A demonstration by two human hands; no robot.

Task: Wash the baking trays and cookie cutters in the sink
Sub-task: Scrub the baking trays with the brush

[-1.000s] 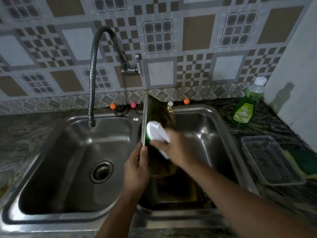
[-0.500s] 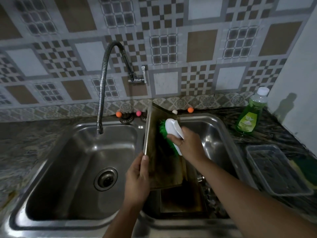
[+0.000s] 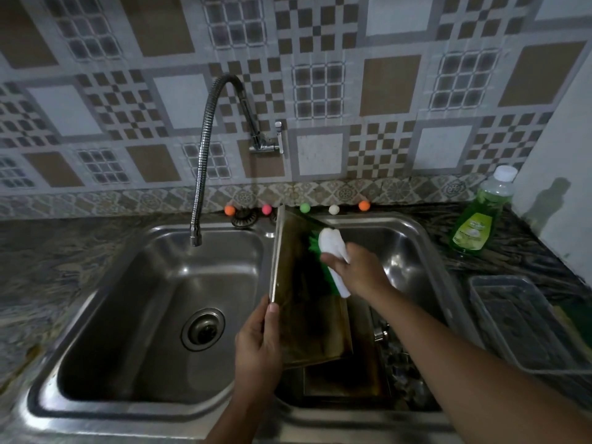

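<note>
Double steel sink (image 3: 134,315): left hand (image 3: 258,344) grips upright baking tray's (image 3: 307,302) near-left edge; right hand (image 3: 358,270) clasps scrub brush (image 3: 330,251) against its far face.

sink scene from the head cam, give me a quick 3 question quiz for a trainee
1. True or false: water is running from the faucet.
2. Which hand holds the scrub brush? A) left B) right
3. Fill in: the left hand grips the baking tray over the ____ basin.

Key: 1 false. 2 B, the right hand. 3 right; the tray stands tilted on edge there, and the dish soap bottle stands on the counter beyond.
</note>
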